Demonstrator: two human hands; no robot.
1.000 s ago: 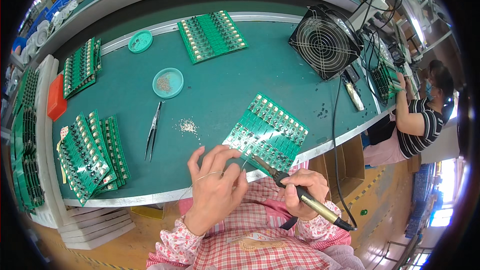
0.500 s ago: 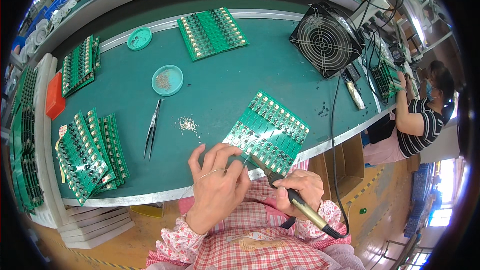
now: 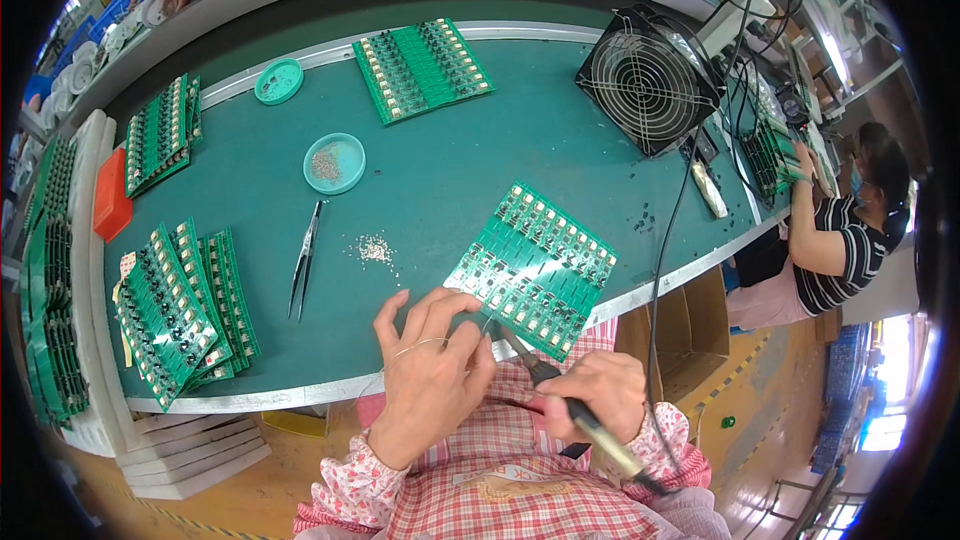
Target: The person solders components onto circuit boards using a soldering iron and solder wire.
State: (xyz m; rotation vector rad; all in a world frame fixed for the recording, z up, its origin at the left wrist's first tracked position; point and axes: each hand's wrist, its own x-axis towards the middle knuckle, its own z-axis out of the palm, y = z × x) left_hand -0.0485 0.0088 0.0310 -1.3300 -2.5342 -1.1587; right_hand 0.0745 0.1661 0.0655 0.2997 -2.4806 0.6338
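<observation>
A green circuit board panel (image 3: 540,265) with rows of small parts lies tilted at the table's front edge. My left hand (image 3: 430,375) is beside its near left corner, thumb and fingers pinched on thin solder wire (image 3: 420,344) that crosses the fingers. My right hand (image 3: 608,390) is wrapped around a soldering iron (image 3: 610,448), whose tip points up-left near the board's lower edge. Whether the tip touches the board is hard to tell. Left of the board lies a pile of tiny pale parts (image 3: 375,249), and beyond it metal tweezers (image 3: 304,265).
Stacked circuit boards (image 3: 170,310) lie at the left; another panel (image 3: 422,70) is at the back. Two round dishes (image 3: 335,162) hold small parts. A black fan (image 3: 650,80) stands back right. The iron's cable (image 3: 660,270) crosses the front edge. A co-worker (image 3: 850,220) sits right.
My right hand has drawn the soldering iron down, its tip moving away from the board's parts. The left hand and the board have barely shifted.
</observation>
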